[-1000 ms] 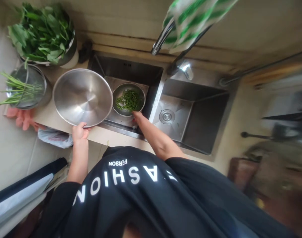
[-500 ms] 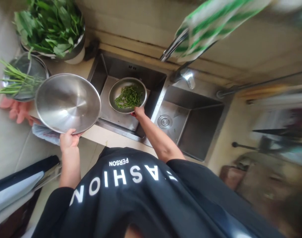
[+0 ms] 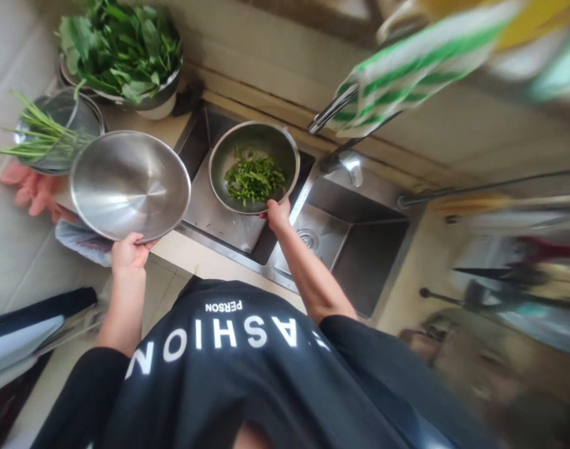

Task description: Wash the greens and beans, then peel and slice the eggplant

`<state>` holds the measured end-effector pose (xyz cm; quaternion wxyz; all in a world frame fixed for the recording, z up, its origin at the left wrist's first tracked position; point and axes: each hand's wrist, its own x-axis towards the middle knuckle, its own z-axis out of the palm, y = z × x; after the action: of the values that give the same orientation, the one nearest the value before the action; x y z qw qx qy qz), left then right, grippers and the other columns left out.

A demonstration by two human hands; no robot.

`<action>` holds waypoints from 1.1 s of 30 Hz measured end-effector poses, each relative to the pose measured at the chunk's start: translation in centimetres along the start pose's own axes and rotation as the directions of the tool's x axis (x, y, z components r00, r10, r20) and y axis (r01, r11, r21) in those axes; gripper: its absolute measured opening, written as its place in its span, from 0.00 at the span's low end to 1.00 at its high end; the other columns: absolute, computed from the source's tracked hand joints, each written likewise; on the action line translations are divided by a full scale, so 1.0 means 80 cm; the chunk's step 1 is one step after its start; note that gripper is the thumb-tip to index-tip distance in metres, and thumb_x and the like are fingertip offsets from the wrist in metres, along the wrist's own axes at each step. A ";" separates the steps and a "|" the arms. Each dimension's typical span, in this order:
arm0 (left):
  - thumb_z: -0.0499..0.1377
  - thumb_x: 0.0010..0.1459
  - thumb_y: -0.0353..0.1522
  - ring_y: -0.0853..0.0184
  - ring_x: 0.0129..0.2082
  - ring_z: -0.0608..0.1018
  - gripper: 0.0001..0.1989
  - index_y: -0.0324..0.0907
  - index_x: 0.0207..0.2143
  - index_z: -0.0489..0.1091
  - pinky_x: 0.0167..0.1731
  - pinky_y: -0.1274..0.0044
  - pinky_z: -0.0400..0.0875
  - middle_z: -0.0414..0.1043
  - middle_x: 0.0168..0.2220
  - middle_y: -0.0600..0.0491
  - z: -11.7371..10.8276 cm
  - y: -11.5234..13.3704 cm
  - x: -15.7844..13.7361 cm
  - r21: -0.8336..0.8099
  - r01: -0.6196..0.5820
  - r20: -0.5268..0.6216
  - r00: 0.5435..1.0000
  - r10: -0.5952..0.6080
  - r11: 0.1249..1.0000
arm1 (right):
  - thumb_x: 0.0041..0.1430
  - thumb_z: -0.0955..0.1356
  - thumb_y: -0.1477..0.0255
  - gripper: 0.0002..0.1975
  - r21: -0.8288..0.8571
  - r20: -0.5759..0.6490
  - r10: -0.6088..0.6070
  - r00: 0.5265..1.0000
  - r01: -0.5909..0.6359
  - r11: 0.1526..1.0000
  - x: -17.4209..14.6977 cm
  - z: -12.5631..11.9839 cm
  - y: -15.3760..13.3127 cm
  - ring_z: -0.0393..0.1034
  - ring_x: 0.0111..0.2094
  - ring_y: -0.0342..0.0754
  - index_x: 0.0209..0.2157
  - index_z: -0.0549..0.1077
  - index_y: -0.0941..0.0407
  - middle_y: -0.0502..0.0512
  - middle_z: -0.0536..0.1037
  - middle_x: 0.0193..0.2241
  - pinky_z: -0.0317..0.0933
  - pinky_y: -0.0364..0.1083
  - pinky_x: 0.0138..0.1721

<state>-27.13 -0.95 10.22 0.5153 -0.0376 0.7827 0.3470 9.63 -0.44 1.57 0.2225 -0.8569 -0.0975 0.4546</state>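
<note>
My left hand (image 3: pixel 130 252) grips the near rim of a wide, shiny steel bowl (image 3: pixel 126 181) with nothing in it, tilted a little. The thumb is over the rim and the fingers are underneath. My right hand (image 3: pixel 278 215) is closed on the near rim of a second steel bowl (image 3: pixel 222 165), raised over the left sink basin. Cut green vegetable pieces (image 3: pixel 254 178) lie in the bottom of that bowl. The two bowls are side by side with a small gap between them.
Left sink basin (image 3: pixel 224 234) and right sink basin (image 3: pixel 373 255) sit in the counter. A faucet (image 3: pixel 350 165) stands behind them, near a green-striped cloth (image 3: pixel 420 62). Leafy greens (image 3: pixel 126 50) fill a bowl back left; long green stems (image 3: pixel 46 134) and pink gloves (image 3: pixel 30 187) lie nearer.
My right hand has lifted the bowl of greens up from the sink, and it looks larger and slightly farther right. The left bowl is nearly in the same place, tilted a bit more.
</note>
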 end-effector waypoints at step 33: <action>0.74 0.45 0.37 0.42 0.51 0.80 0.23 0.36 0.41 0.73 0.48 0.49 0.77 0.81 0.42 0.38 0.168 -0.100 -0.041 0.036 0.234 0.489 0.844 -0.221 0.972 | 0.53 0.67 0.68 0.07 -0.092 0.207 -0.127 0.970 0.148 0.985 -0.060 -0.048 -0.084 0.58 0.12 0.44 0.33 0.64 0.52 0.43 0.64 0.13 0.55 0.44 0.13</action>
<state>-11.77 -0.15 5.83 0.7335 -0.0473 0.6123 0.2913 10.33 2.62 10.14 0.1966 -0.8087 -0.2028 0.5160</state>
